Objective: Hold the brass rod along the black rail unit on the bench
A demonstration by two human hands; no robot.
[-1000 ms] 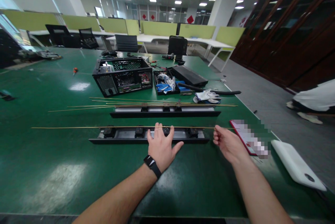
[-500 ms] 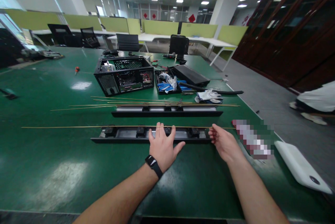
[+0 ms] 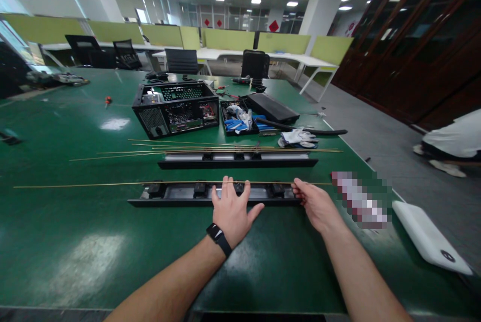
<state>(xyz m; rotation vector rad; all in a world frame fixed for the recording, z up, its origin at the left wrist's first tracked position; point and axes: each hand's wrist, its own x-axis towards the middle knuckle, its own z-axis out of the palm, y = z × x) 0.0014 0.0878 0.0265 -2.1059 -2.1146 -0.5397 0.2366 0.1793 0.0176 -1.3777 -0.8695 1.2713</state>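
Note:
A long black rail (image 3: 176, 196) with several black blocks in its channel lies across the green table (image 3: 75, 242). My left hand (image 3: 231, 209), with a black watch on the wrist, rests flat on the rail's middle, fingers spread. A thin brass rod (image 3: 93, 184) lies along the rail's far edge and sticks out far to the left. My right hand (image 3: 313, 201) is at the rail's right end, fingers pinched on the rod there. A second black rail (image 3: 236, 160) lies just behind, with several more brass rods (image 3: 150, 150) beside it.
Behind stand an open black computer case (image 3: 175, 108), a tray with blue-white gloves (image 3: 238, 119), a black flat box (image 3: 272, 107), a black hose (image 3: 315, 132) and loose gloves (image 3: 296, 138). A white device (image 3: 428, 242) lies near the right edge. A person crouches on the floor at right (image 3: 454, 144).
The brass rod has slid to the left along the rail, and my right hand has moved left with it to the rail's right end. My left hand has stayed put.

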